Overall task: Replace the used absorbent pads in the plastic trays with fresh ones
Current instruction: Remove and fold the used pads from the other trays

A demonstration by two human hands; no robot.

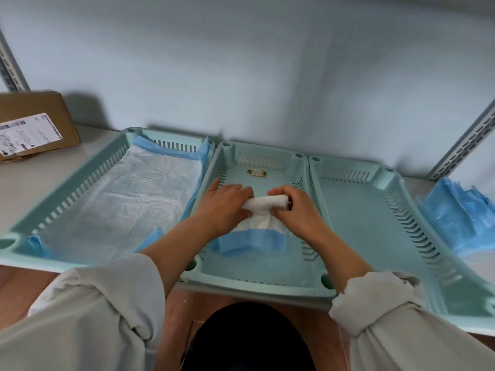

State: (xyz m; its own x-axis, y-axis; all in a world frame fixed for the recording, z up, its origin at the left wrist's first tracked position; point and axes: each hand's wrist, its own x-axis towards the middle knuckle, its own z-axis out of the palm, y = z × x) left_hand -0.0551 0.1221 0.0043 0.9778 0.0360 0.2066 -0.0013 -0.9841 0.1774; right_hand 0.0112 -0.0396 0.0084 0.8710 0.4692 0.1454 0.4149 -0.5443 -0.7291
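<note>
Pad [261, 227], half rolled, lies mid-frame in the middle tray [257, 283]. Left hand [223, 203] and right hand [290, 207] both grip the roll [265, 203]. If either grip slackens, the roll could spring loose and unroll across the tray floor.

We can read no text anywhere. At the upper left of the frame, a white shipping label [28, 135] with barcodes sits on the cardboard box [37, 121], its print too blurred to make out. A small sticker [257, 173] on the middle tray's [257, 279] floor is equally illegible.
</note>
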